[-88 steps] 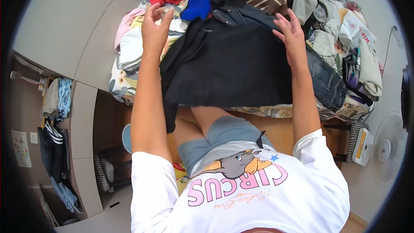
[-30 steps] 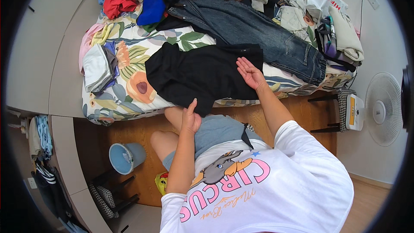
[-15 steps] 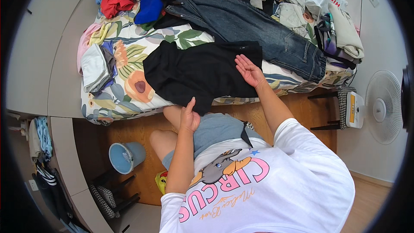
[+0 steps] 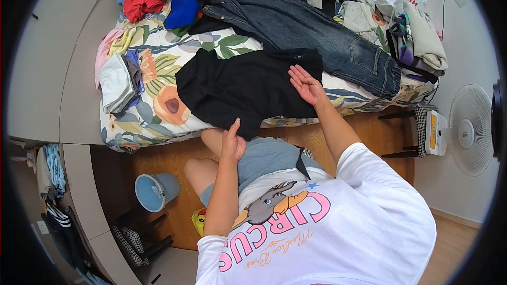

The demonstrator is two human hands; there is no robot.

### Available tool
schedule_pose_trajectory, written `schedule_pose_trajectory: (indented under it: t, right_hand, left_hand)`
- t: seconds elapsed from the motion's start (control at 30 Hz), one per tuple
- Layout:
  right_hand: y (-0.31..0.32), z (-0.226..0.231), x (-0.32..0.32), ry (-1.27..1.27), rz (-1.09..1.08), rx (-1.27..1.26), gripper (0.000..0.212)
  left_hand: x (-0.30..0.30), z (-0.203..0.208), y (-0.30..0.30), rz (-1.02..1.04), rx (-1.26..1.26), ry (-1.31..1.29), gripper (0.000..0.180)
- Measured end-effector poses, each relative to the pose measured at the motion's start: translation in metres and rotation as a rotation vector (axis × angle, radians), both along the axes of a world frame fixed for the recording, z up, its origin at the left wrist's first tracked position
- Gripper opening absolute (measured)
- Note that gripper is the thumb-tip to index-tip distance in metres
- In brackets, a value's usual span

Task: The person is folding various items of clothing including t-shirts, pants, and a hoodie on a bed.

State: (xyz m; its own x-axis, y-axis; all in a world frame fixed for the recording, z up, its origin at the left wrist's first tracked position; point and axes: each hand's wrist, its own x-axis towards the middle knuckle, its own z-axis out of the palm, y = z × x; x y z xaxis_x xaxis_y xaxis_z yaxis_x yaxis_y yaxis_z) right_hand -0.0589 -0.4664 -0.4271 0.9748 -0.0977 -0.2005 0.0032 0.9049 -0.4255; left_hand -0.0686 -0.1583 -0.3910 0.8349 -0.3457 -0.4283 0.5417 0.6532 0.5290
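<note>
A black garment (image 4: 248,82), which looks like a short-sleeved top, is spread across the near side of the bed, its lower edge hanging a little over the front. My right hand (image 4: 308,85) rests palm up at the garment's right end, fingers stretched out and holding nothing. Beside the overhanging sleeve is my left hand (image 4: 233,142), turned edge-on with the thumb raised; its fingers are partly hidden, and it appears open with nothing in it. Behind the black garment lies a pair of dark blue jeans (image 4: 317,34), stretched diagonally over the bed.
A small folded stack (image 4: 117,84) sits at the bed's left, folded clothes (image 4: 422,42) at its right. Heaped clothes, including a red piece (image 4: 141,1), fill the far side. On the floor are a blue bucket (image 4: 157,192) and a stool (image 4: 422,132) beside a white fan (image 4: 467,133).
</note>
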Motion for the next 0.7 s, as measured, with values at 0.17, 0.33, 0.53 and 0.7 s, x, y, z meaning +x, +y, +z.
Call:
schedule_pose_trajectory:
  t: [0.17, 0.33, 0.53, 0.7]
  right_hand:
    - [-0.0007, -0.0012, -0.0012, -0.005, 0.004, -0.003, 0.055]
    - [-0.0031, -0.0024, -0.0016, -0.015, 0.017, 0.115, 0.055]
    - [-0.0020, -0.0044, 0.0000, -0.032, 0.008, 0.035, 0.058]
    - [0.0016, -0.0048, -0.0005, -0.050, -0.005, -0.026, 0.058]
  left_hand:
    - [-0.0009, -0.0003, 0.0000, 0.011, 0.014, 0.011, 0.041]
    - [-0.0015, 0.0035, -0.0001, -0.004, -0.002, 0.010, 0.040]
    - [-0.0011, 0.0012, 0.0006, 0.001, -0.014, 0.002, 0.039]
    - [0.0004, -0.0006, 0.0007, 0.007, 0.000, 0.003, 0.039]
